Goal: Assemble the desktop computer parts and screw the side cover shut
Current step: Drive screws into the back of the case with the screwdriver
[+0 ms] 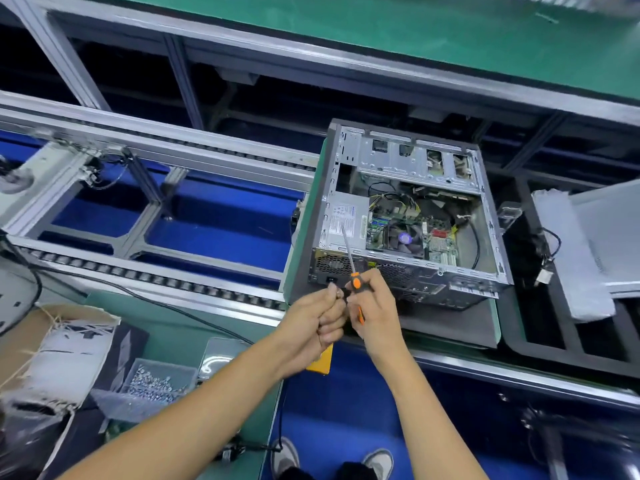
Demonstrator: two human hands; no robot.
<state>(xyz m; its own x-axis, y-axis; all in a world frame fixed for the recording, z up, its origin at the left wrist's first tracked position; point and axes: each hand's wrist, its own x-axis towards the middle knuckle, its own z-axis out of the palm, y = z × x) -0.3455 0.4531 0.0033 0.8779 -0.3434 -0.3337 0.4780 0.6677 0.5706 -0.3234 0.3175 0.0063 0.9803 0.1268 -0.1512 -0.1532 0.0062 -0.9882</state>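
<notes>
Green tabletop (415,36) behind conveyor rails; open computer case (408,216) uncovered; right hand (372,308) grips screwdriver (353,271), left hand (320,318) curled, contents unclear.

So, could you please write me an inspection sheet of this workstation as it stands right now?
Surface: dark mat on a green pallet, resting on the conveyor line.
Job's things: computer case lies on its side, open, motherboard and power supply visible; a grey panel, perhaps the side cover, lies to the right.
Clutter: clear tub of screws, torn cardboard box, plastic bags.
Grippers: right hand grips an orange-handled screwdriver; left hand has its fingers curled beside it, contents too small to tell.
Cables: black cable right of the case; another crosses the bench at left.
Surroundings: aluminium frames, blue floor, the person's shoes.
</notes>
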